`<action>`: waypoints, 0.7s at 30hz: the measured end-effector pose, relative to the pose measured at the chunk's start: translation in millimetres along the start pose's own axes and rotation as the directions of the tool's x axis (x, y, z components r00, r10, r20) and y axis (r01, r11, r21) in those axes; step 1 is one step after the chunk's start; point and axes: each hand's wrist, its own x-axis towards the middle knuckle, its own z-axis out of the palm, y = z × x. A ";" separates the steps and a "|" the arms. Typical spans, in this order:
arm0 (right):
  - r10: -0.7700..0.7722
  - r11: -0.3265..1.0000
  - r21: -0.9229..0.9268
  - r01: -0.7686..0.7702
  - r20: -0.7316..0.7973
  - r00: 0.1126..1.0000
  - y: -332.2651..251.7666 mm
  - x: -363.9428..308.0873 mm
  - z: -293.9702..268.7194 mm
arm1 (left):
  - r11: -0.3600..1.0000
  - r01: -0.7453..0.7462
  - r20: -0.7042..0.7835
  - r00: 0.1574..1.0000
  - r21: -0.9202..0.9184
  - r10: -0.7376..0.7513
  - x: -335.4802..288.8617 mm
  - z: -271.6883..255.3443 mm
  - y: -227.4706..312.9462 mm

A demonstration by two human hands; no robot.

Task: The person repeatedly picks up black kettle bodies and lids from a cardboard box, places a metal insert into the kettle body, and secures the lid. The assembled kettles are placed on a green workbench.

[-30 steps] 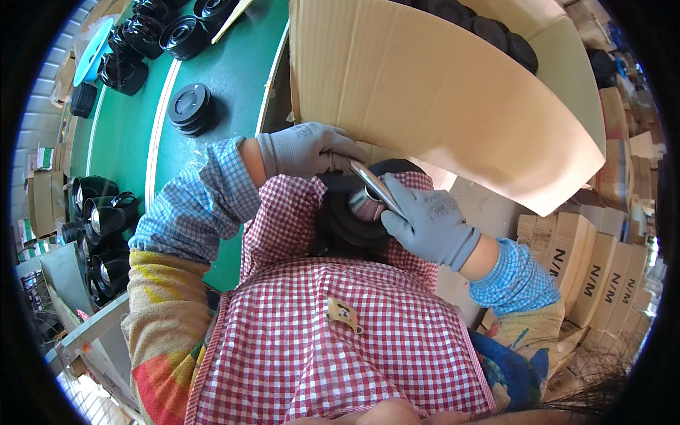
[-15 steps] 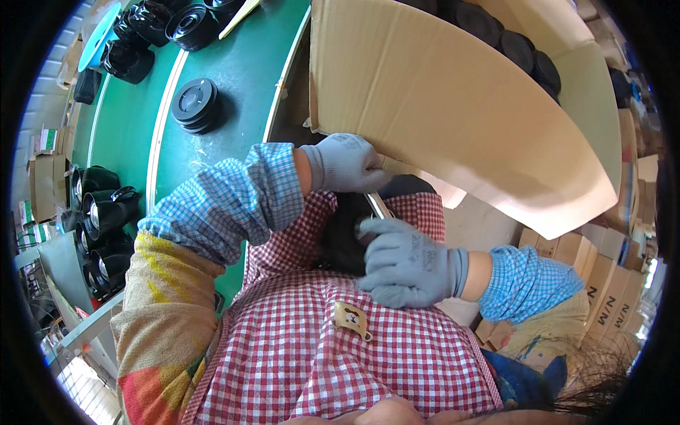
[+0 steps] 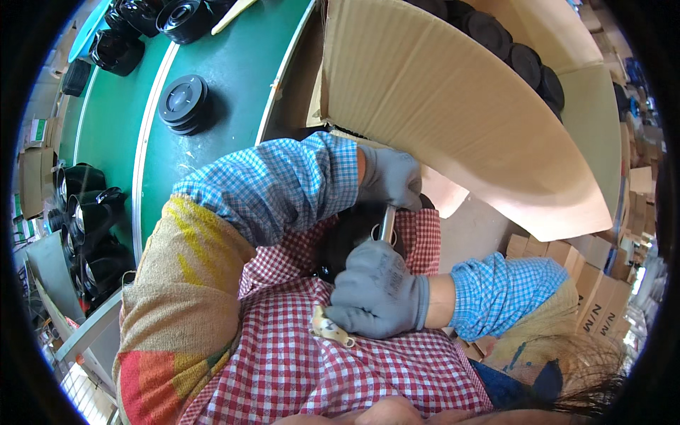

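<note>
Both hands wear grey gloves and are closed on a silver metal rod [image 3: 387, 225]. My left hand [image 3: 394, 178] grips its far end, reaching across from the left. My right hand [image 3: 379, 292] is wrapped round the near end, close to my checked apron. Only the rod's middle shows between the fists, so its ends are hidden. A glossy black rounded part [image 3: 343, 244] rests in my lap beneath the rod, partly covered by my hands and left sleeve. A small ring shows beside the rod.
A large open cardboard box [image 3: 453, 106] stands ahead on the right, holding several black round parts [image 3: 525, 65]. To the left is a green workbench [image 3: 234, 49] with a stack of black discs [image 3: 184, 103] and several black housings [image 3: 117, 51]. Cartons [image 3: 591, 283] stand at the right.
My left hand has moved right with the rod's far end, while my right hand has come left and nearer my body. The rod now tilts the other way.
</note>
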 end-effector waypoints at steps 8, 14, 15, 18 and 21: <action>-0.027 0.999 0.024 0.029 -0.093 0.995 9.4 3.1 -21.2 | 0.996 -0.063 -0.252 0.967 -0.069 0.044 8.8 11.2 -29.5; 0.070 0.978 0.201 0.052 -0.557 0.828 -22.8 -68.2 -43.4 | 0.913 0.217 -0.895 0.369 0.344 0.250 -181.2 89.7 -14.7; 0.078 0.967 0.239 0.090 -0.611 0.787 -22.7 -82.4 -38.3 | 0.809 0.427 -0.886 0.401 0.404 0.231 -202.6 117.7 -16.5; 0.094 0.970 0.225 0.097 -0.706 0.702 -23.5 -101.1 -13.8 | 0.759 0.461 -0.725 0.688 0.460 0.022 -206.6 180.1 22.0; 0.066 0.985 0.154 0.077 -0.751 0.658 -31.3 -100.5 -2.0 | 0.728 0.491 -0.663 0.745 0.478 -0.067 -183.0 196.3 16.2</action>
